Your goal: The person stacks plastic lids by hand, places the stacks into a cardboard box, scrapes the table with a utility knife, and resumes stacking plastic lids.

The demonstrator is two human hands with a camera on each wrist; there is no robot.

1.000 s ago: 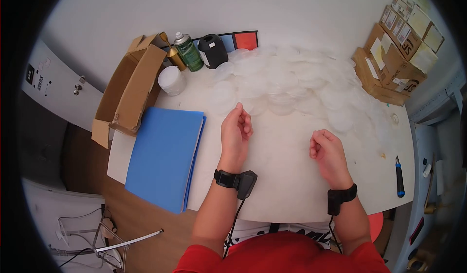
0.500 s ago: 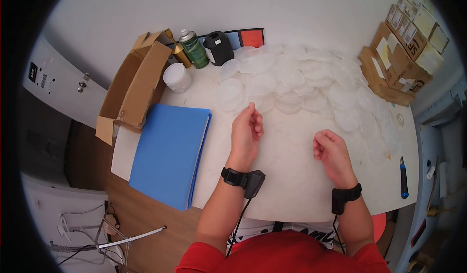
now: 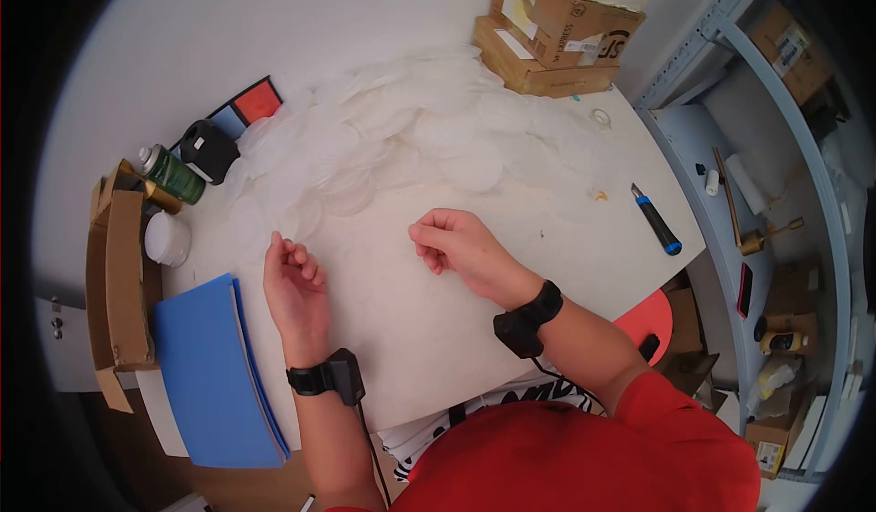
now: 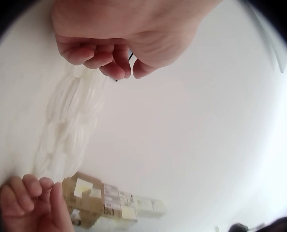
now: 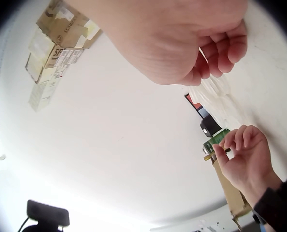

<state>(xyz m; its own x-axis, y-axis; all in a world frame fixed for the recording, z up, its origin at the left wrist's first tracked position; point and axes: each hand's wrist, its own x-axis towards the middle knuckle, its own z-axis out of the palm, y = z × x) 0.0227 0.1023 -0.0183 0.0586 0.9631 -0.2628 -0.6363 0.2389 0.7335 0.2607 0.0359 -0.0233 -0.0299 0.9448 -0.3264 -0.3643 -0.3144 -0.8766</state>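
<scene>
My left hand (image 3: pixel 299 288) is over the white table in the head view, its fingers loosely curled with nothing in them. Beyond its fingertips spreads a heap of thin, translucent round discs (image 3: pixel 383 133), overlapping one another. To the right, my right hand (image 3: pixel 467 249) is near the heap's front edge, fingers also loosely bent and holding nothing. The left wrist view has the left hand (image 4: pixel 124 29) at the top and the right hand (image 4: pixel 30 205) low in the corner. In the right wrist view the bent right fingers (image 5: pixel 223 55) appear empty too.
At the left are a blue folder (image 3: pixel 214 375), an open cardboard box (image 3: pixel 130 284), a white tub (image 3: pixel 168 239), a green spray can (image 3: pixel 173 175) and a black bottle (image 3: pixel 209 151). A utility knife (image 3: pixel 657 222) lies right, below stacked cartons (image 3: pixel 566 33). Shelving (image 3: pixel 712 138) borders the table.
The head view has swung to the right, so the table's things appear farther left and more of the shelving shows. Both hands keep their loose curl and hold nothing throughout.
</scene>
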